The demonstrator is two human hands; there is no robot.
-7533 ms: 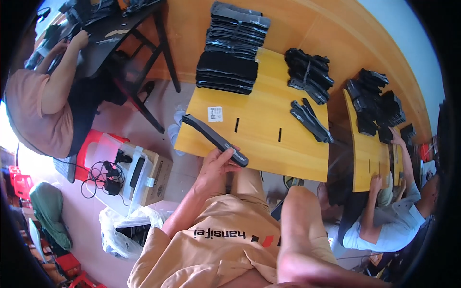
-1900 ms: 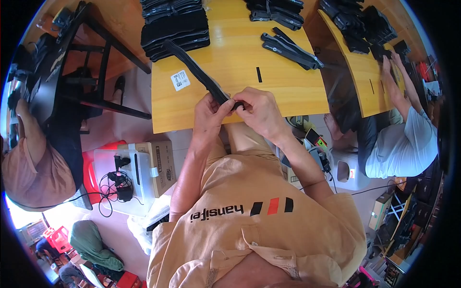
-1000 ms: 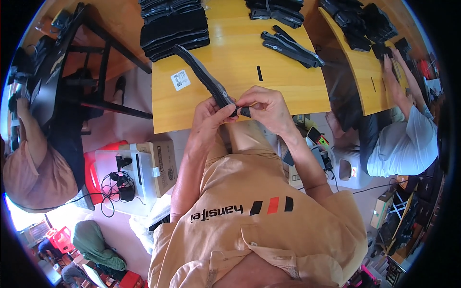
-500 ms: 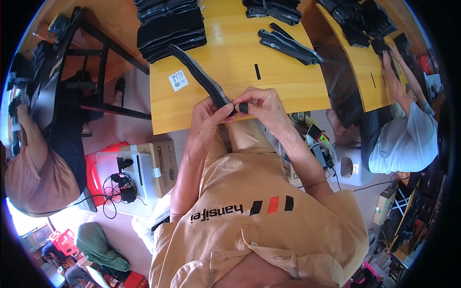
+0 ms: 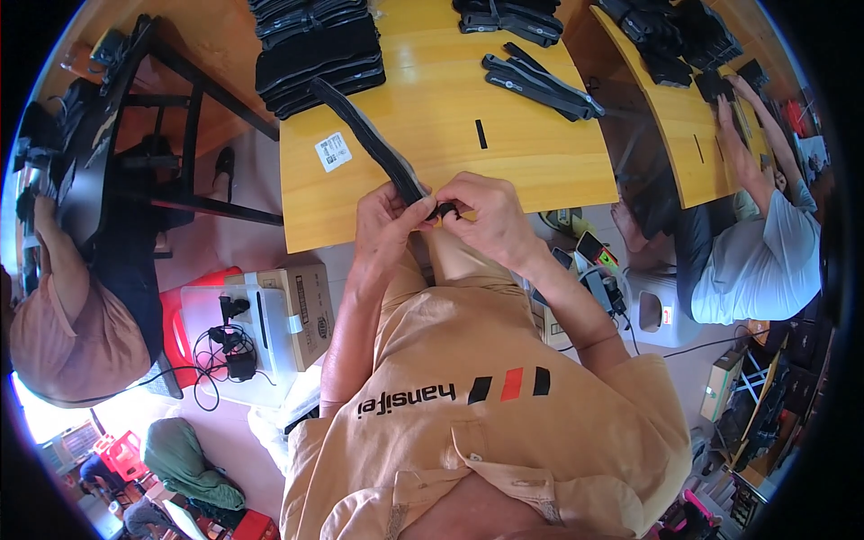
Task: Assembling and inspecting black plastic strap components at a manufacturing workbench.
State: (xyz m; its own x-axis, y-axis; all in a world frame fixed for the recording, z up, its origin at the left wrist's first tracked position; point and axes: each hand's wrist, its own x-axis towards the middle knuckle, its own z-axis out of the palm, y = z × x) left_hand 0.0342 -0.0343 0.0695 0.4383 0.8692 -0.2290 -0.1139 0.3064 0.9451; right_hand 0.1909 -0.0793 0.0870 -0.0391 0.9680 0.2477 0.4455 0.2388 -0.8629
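My left hand [image 5: 387, 223] is closed around the near end of a long, folded black fabric strap [image 5: 371, 139] with a grey edge. The strap's far end points up and left over the yellow table [image 5: 423, 90]. Just right of that grip, my right hand [image 5: 490, 211] pinches a short black strip [image 5: 447, 209] at the strap's near end. The fingers partly hide how strip and strap join. Both hands are close together at the table's near edge, above my lap.
Stacked black straps [image 5: 319, 58] lie at the table's back left, with loose straps [image 5: 540, 85] at the back right. A white label [image 5: 333, 152] and a small black strip [image 5: 481, 134] are on the tabletop. People sit at tables on both sides. A cardboard box [image 5: 308, 315] stands below left.
My right fingers have shifted slightly down and left, and the short black strip now looks curled between my hands. The left hand keeps its grip, with the strap tilted very slightly left.
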